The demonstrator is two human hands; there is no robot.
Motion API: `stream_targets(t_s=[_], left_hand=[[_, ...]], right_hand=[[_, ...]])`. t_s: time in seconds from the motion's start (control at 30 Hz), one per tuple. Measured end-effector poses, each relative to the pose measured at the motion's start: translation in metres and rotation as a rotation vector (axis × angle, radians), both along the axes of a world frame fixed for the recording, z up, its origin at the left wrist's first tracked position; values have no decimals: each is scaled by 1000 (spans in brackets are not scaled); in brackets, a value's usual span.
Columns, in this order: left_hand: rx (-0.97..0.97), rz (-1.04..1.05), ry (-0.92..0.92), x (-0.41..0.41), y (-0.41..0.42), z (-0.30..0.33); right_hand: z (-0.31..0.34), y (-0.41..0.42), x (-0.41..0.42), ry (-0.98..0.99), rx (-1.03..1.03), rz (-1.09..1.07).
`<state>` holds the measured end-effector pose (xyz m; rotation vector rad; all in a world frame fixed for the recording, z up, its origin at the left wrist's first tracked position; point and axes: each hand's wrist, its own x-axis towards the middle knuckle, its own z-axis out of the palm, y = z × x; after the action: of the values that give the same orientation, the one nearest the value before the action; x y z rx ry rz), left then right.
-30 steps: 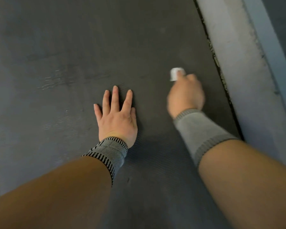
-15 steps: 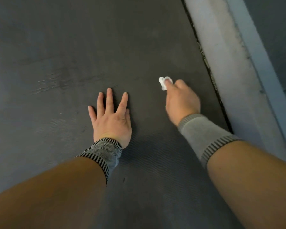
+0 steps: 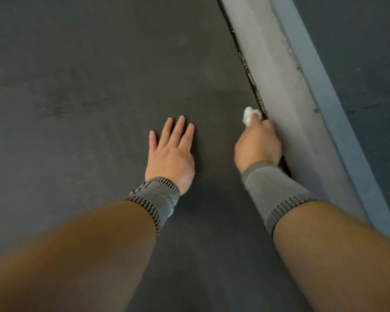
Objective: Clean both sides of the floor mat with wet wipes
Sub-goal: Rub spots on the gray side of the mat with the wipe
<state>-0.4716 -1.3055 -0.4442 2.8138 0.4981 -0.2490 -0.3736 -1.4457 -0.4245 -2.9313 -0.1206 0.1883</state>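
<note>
The wet wipe (image 3: 249, 115) sticks out ahead of the right hand (image 3: 257, 146) gripping it, on the floor mat (image 3: 99, 86). Just right of that grip runs the ledge (image 3: 286, 97); to its left, the left hand (image 3: 170, 154) lies flat on the mat.

no readable text, labels, brands, numbers, or signs anywhere in view

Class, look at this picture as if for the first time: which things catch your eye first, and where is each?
The eye goes first to the white wet wipe, balled in the right hand at the dark floor mat's right edge, beside a pale grey ledge. Next comes the left hand, pressed flat with straight fingers on the mat near the middle. Both wrists wear grey knitted bands.
</note>
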Motion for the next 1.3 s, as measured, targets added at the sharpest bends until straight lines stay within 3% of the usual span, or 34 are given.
stream_targets(t_s=[0.1,0.2,0.23,0.37,0.5,0.6,0.67,0.73,0.8,0.83,0.9,0.97,1.03,1.13,1.17,1.3], left_hand=[[11,4,-1,-5,-1,0],[6,-10,13,-2,-3,2],[7,-6,13,-2,-2,2],[21,-2,-6,-3,-3,2],[29,-11,-9,-3,-1,0],[-23,-1,-4,-2,-1,4],[-61,-43,-16,-1,10,10],[-45,-60,-41,-5,37,16],[35,66,-53,-14,69,15],[68,135,-38,-20,79,13],[101,183,-41,-34,85,6],[91,158,-79,-33,83,1],[79,147,-66,-35,83,3],[95,149,-66,-34,85,2],[92,151,-61,-34,85,1],[91,141,-53,-34,85,4]], right_hand=[[-6,-20,-29,-18,-27,237],[-2,-38,-22,-8,-52,-106],[-1,-35,-28,-8,-37,-132],[2,-25,-62,10,13,126],[1,-20,-44,-10,-9,-147],[5,23,-68,16,40,306],[2,25,-52,20,6,431],[0,17,-16,20,-52,158],[0,30,-6,35,-62,-45],[0,48,-14,20,-12,3],[-1,86,-47,-13,123,297],[-6,96,-49,-70,117,523],[-8,74,-16,-91,-12,390],[-7,46,28,-57,-149,-86],[-5,57,26,-64,-114,-80],[-4,128,-24,-33,107,554]])
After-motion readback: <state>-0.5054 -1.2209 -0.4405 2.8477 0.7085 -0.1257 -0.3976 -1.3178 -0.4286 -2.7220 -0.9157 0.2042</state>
